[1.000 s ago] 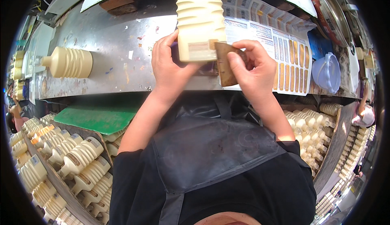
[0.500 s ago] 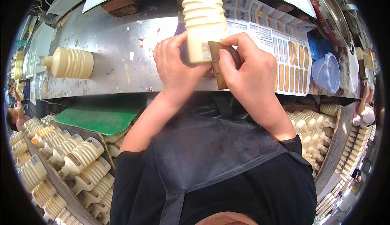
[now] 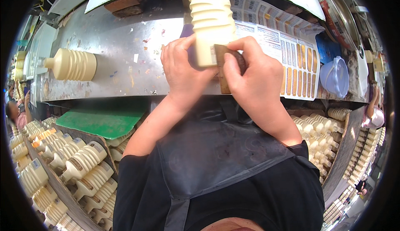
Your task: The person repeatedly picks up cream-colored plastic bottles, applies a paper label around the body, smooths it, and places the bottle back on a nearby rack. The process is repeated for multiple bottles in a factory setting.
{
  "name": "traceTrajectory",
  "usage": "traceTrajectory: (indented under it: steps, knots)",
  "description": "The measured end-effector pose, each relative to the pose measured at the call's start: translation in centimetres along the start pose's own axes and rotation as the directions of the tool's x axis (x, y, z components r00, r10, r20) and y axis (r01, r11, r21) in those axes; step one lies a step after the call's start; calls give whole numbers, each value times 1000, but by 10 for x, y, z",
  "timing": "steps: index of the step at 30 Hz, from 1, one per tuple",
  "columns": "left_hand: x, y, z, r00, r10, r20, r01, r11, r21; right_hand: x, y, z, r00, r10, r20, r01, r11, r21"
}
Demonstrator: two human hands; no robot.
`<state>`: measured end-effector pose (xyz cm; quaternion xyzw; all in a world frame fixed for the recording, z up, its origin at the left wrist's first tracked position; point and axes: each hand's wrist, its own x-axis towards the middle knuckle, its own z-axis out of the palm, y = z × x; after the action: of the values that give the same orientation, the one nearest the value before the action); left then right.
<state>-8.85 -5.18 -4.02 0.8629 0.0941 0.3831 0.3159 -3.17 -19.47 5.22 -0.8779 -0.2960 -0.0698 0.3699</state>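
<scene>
Right grip (image 3: 254, 72) closed on a flat brown scraper (image 3: 223, 81), thumb on the near face, fingers bent behind it. Scraper's far end sits against the lower right edge of a ribbed cream bottle (image 3: 212, 24), over a small printed patch. Bottle is between the two grips and runs away from them, flat base nearest, gold-toned band at the far end. Left grip (image 3: 181, 70) is cupped at the bottle's lower left, fingers up along that side, thumb reaching across below the base; can't tell if it's actually clamping. Something purple (image 3: 187, 31) shows just beyond the left grip's fingertips, mostly hidden by the bottle. All of this is over a grey metal tabletop (image 3: 112, 85) with paint specks. Well left of left grip: second cream bottle (image 3: 77, 65) on its side, neck pointing left. Just right of and beyond right grip: printed label sheets (image 3: 287, 43), with a pale blue bucket (image 3: 339, 79) further right. Below and left of left grip: green board (image 3: 102, 118), then racked bottles (image 3: 85, 160).
</scene>
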Motion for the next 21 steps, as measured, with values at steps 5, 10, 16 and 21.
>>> traceTrajectory:
  steps: [5, 10, 16, 21]
  knots:
    - [-1, -5, -3, 998, -43, 45, 45, 998, -44, 0, 10, 2, 1000, -3, 20, 3, 1000, 5]
    - [2, -14, -12, 921, -307, 239, 378, 853, -361, -4, 32, 6, 984, 168, 62, -174, 977, 122]
    - [2, -18, 4, 879, -415, 235, 476, 797, -372, -11, 51, 17, 977, 211, 27, -212, 958, 195]
    - [-11, -35, 6, 950, -254, 181, 300, 903, -307, -14, 73, 26, 969, 247, -19, -235, 939, 250]
